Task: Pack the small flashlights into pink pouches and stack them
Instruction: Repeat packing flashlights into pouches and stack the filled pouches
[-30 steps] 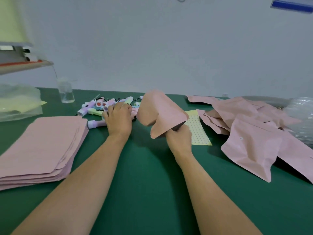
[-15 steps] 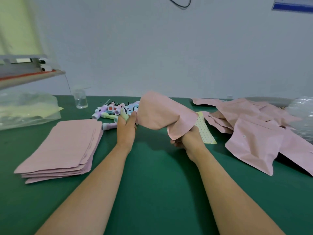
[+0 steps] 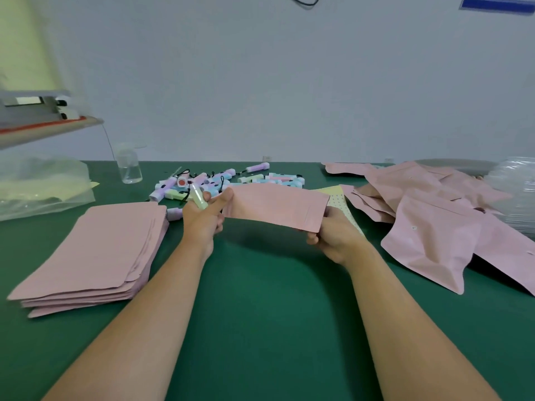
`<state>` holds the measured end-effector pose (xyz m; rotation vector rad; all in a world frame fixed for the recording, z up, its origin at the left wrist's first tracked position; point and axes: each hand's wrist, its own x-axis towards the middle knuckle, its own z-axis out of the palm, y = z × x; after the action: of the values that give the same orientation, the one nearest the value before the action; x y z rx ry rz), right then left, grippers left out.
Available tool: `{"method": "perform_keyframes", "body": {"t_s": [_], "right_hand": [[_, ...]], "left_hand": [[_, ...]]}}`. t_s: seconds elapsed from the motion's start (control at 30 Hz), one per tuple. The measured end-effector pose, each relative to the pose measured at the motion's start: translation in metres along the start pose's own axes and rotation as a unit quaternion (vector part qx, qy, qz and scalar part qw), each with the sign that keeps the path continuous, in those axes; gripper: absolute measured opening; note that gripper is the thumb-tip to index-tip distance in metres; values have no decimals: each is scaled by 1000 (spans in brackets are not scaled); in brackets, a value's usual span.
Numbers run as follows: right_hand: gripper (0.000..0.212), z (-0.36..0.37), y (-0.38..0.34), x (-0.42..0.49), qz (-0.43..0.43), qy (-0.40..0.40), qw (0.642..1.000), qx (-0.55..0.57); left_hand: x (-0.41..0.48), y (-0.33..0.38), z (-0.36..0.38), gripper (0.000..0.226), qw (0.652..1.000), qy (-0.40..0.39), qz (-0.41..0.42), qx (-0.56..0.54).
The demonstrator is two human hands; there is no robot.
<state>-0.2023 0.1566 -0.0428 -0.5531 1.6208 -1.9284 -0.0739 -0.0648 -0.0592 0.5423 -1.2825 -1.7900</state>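
A pink pouch [image 3: 275, 206] is stretched flat between my hands above the green table [image 3: 260, 299]. My left hand [image 3: 204, 219] grips a pale green flashlight [image 3: 198, 196] and pinches the pouch's left edge with the thumb. My right hand [image 3: 333, 231] grips the pouch's right end. A heap of pastel flashlights [image 3: 225, 180] lies just beyond my hands. A neat stack of flat pink pouches [image 3: 98, 253] sits at the left. Puffed pink pouches [image 3: 434, 224] lie in a loose pile at the right.
A clear plastic bottle [image 3: 129, 164] stands behind the flashlights. A transparent bag [image 3: 40, 186] lies at the far left under a sealing machine [image 3: 37, 117]. A yellow dotted sheet [image 3: 338, 199] pokes out behind the held pouch. Clear plastic [image 3: 515, 189] sits at the far right.
My left hand picked a green flashlight from the heap and came to the pouch's left edge. The pouch, held upright by my right hand before, is now spread sideways between both hands.
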Motion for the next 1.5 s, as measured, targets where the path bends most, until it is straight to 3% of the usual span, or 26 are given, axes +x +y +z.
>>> {"method": "perform_keyframes", "body": {"t_s": [0.13, 0.23, 0.33, 0.43, 0.5, 0.57, 0.67, 0.83, 0.93, 1.03, 1.1, 1.23, 1.37, 1.43, 1.5], "right_hand": [[40, -4, 0, -1, 1, 36, 998, -56], [34, -2, 2, -3, 6, 63, 993, -101], [22, 4, 3, -4, 23, 41, 979, -196], [9, 12, 1, -5, 10, 44, 941, -335], [8, 17, 0, -6, -21, 57, 924, -379], [11, 23, 0, -10, -54, 62, 889, -451], [20, 33, 3, -17, -77, 73, 801, -589], [39, 44, 7, -17, -123, 78, 758, -636], [46, 40, 3, -18, -104, 35, 783, -612], [29, 31, -7, -19, -67, 18, 902, -427], [23, 26, -11, -20, -55, 34, 940, -334], [26, 24, -7, -19, -94, 54, 925, -364], [39, 25, -10, -16, -274, 252, 862, -343], [35, 21, -14, -14, -327, 242, 860, -310], [32, 19, -14, -13, -322, 162, 883, -299]], "left_hand": [[-4, -4, 7, 43, 995, 36, 22, 87], [-10, -5, 12, 40, 963, 83, 104, 233], [-19, 2, 18, 42, 947, 112, 165, 253], [-25, 4, 21, 36, 940, 26, 231, 249], [-27, 5, 24, 47, 931, -36, 247, 267], [-29, 5, 29, 64, 933, -87, 227, 265], [-37, 9, 40, 82, 959, -118, 146, 214], [-40, 1, 43, 97, 970, -156, 80, 169], [-39, -7, 39, 88, 967, -163, 56, 190], [-39, -8, 38, 65, 967, -175, 24, 183], [-41, -5, 40, 51, 964, -193, 10, 180], [-45, -1, 42, 59, 963, -218, -16, 160], [-43, -1, 39, 53, 965, -204, -26, 162], [-43, -1, 38, 52, 965, -205, -25, 164], [-44, 0, 38, 50, 962, -219, -35, 161]]}}
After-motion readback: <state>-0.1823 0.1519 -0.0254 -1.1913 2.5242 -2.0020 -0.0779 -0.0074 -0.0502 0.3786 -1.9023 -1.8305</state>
